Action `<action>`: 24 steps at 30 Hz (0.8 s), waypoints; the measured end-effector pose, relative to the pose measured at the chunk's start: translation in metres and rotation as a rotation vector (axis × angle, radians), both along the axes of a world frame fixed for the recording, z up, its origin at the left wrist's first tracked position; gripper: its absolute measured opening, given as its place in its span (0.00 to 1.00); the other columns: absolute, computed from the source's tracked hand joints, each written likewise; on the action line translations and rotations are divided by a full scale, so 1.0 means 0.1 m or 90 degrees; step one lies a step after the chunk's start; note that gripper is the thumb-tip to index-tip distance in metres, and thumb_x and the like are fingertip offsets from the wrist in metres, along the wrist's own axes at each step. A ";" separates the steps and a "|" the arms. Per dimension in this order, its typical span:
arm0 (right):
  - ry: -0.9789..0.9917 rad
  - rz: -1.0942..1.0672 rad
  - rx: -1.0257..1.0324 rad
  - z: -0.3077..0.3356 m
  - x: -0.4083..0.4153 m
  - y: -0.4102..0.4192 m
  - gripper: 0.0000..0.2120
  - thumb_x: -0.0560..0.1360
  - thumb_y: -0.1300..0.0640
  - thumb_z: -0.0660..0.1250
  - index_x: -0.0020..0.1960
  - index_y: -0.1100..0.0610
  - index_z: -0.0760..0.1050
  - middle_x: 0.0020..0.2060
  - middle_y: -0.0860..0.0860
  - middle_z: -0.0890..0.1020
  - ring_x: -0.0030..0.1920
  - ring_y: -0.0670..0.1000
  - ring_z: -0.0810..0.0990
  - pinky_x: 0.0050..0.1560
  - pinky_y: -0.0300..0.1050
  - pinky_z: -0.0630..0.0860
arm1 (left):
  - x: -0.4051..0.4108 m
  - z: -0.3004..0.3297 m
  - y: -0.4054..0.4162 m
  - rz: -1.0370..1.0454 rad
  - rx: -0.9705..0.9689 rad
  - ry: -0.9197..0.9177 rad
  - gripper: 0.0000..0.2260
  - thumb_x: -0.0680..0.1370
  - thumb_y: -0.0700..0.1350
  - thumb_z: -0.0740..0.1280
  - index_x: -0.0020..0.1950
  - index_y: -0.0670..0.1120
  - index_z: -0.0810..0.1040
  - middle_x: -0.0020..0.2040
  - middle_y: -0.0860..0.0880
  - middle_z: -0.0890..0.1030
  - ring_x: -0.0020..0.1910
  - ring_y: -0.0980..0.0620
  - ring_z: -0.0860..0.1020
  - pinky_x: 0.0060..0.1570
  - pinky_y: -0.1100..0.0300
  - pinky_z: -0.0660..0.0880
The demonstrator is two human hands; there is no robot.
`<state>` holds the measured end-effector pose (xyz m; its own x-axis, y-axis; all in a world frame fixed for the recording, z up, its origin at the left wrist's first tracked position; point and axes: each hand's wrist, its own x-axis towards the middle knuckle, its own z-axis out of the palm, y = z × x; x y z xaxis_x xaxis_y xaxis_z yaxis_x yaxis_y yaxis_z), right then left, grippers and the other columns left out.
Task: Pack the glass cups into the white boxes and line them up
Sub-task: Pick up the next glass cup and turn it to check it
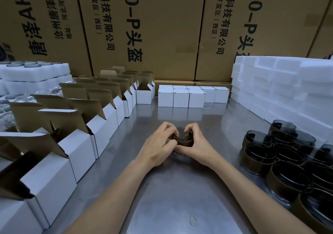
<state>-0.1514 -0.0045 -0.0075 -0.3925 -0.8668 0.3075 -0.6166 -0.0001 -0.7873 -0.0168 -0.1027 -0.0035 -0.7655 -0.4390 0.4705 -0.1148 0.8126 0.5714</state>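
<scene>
Big brown cardboard cartons (167,30) wall off the back of a shiny grey metal worktable (173,197), so it's basically a little packing bay. Both hands meet mid-table: the left hand (158,145) and right hand (197,146) are wrapped around one smoky dark glass cup with a brown paper sleeve (182,138), fingers curled over the rim, probably seating the sleeve before boxing. Open white cardboard boxes with brown flaps up (77,136) run along the left, mouths ready to load. More sleeved dark glass cups (281,158) cluster at right within easy reach. Closed white boxes (191,96) sit lined up at the back, near white foam blocks (281,86).
</scene>
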 end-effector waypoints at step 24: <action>-0.308 -0.140 -0.163 -0.03 -0.12 -0.14 0.19 0.72 0.34 0.60 0.40 0.49 0.79 0.38 0.49 0.83 0.44 0.49 0.81 0.43 0.43 0.74 | -1.01 0.32 -1.94 0.396 0.034 -0.274 0.27 0.78 0.50 0.63 0.75 0.52 0.58 0.77 0.42 0.53 0.74 0.38 0.56 0.68 0.45 0.63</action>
